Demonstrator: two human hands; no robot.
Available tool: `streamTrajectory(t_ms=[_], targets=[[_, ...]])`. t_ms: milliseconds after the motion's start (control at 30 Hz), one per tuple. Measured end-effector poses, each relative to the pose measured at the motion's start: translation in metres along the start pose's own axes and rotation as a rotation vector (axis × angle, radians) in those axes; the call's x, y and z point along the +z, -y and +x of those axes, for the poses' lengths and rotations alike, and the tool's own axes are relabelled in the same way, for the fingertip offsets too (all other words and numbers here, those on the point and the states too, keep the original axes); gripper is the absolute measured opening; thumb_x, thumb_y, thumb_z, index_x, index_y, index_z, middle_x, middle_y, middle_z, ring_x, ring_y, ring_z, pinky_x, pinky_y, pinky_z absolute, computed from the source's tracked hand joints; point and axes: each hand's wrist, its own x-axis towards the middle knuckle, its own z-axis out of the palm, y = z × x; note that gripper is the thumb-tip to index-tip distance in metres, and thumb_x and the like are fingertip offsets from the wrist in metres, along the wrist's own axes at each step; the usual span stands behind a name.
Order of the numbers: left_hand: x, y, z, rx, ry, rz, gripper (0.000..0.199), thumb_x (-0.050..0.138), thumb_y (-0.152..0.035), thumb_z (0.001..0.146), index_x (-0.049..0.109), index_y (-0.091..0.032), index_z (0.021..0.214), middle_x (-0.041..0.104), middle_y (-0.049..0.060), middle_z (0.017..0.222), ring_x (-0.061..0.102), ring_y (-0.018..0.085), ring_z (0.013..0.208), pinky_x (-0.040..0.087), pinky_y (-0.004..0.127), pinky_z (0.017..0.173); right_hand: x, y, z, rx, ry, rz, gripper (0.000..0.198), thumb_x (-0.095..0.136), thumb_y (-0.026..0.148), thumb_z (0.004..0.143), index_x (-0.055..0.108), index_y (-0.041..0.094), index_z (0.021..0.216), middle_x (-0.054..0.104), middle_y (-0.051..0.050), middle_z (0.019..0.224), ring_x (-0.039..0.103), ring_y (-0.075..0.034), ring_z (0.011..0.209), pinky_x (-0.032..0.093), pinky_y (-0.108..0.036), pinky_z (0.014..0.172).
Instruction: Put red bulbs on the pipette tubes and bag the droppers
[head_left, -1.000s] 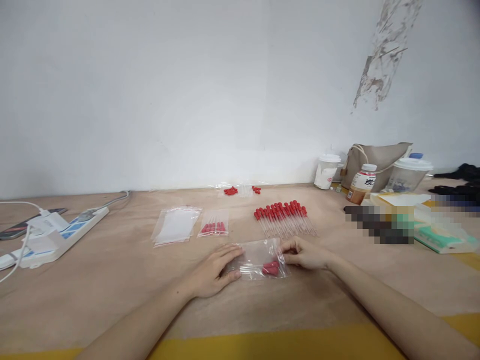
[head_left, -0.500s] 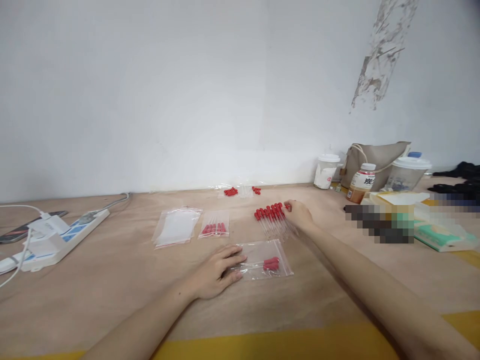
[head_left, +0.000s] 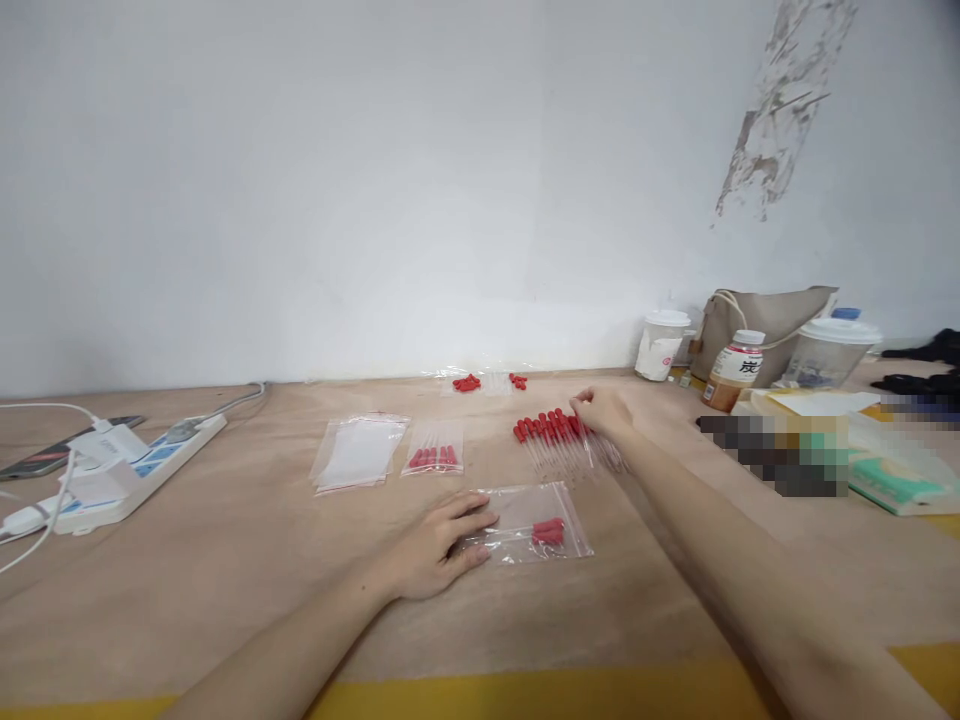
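Between front and back edges of the table (head_left: 187, 600), your spread left hand (head_left: 441, 548) pins a zip-lock bag (head_left: 514, 505) of red-bulbed droppers (head_left: 548, 531); nearer the back edge, your right hand (head_left: 604, 411) pinches at loose droppers (head_left: 551, 428), its hold too hidden to tell; you're apparently picking, which calls for separating bulbs.
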Motion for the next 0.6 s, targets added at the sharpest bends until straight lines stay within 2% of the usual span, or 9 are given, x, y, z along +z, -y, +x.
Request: streamTrajectory(t_ms=[100, 233, 333, 433, 600], targets=[[0.000, 0.000, 0.000, -0.006, 0.008, 0.010, 0.042, 0.037, -0.043, 0.087, 0.039, -0.028, 0.127, 0.032, 0.003, 0.137, 0.030, 0.021, 0.124, 0.026, 0.039, 0.102, -0.025, -0.006, -0.009, -0.024, -0.033, 0.174, 0.027, 0.045, 0.034, 0.077, 0.059, 0.015, 0.089, 0.064, -0.007, 0.082, 0.059, -0.015, 0.071, 0.043, -0.024, 0.061], [-0.001, 0.000, 0.001, -0.015, 0.017, 0.024, 0.042, 0.037, -0.043, 0.087, 0.039, -0.028, 0.127, 0.032, 0.003, 0.137, 0.029, 0.021, 0.125, 0.026, 0.038, 0.102, -0.042, -0.023, -0.042, -0.030, -0.147, 0.706, 0.034, 0.048, 0.037, 0.075, 0.044, 0.015, 0.100, 0.059, -0.003, 0.069, 0.050, -0.009, 0.049, 0.039, -0.020, 0.045], [-0.001, 0.000, 0.001, -0.014, 0.013, 0.020, 0.041, 0.037, -0.043, 0.087, 0.040, -0.028, 0.126, 0.033, 0.003, 0.136, 0.030, 0.021, 0.124, 0.027, 0.038, 0.102, -0.033, -0.037, -0.073, 0.023, -0.103, 0.871, 0.036, 0.052, 0.043, 0.070, 0.044, 0.017, 0.094, 0.054, 0.001, 0.065, 0.045, -0.008, 0.043, 0.035, -0.019, 0.037], [0.000, 0.000, 0.002, -0.010, 0.010, 0.020, 0.041, 0.037, -0.042, 0.087, 0.041, -0.028, 0.126, 0.033, 0.003, 0.136, 0.030, 0.020, 0.124, 0.027, 0.038, 0.102, -0.018, -0.046, -0.095, 0.059, -0.059, 0.982, 0.037, 0.053, 0.048, 0.067, 0.044, 0.019, 0.088, 0.052, 0.002, 0.064, 0.048, -0.008, 0.045, 0.040, -0.020, 0.040], [-0.001, -0.001, 0.001, -0.020, 0.011, 0.025, 0.041, 0.037, -0.042, 0.087, 0.041, -0.028, 0.126, 0.033, 0.003, 0.136, 0.031, 0.019, 0.124, 0.027, 0.037, 0.102, -0.002, -0.044, -0.110, 0.178, -0.022, 1.178, 0.030, 0.057, 0.039, 0.067, 0.041, 0.021, 0.085, 0.051, 0.005, 0.063, 0.051, -0.008, 0.046, 0.045, -0.020, 0.043]])
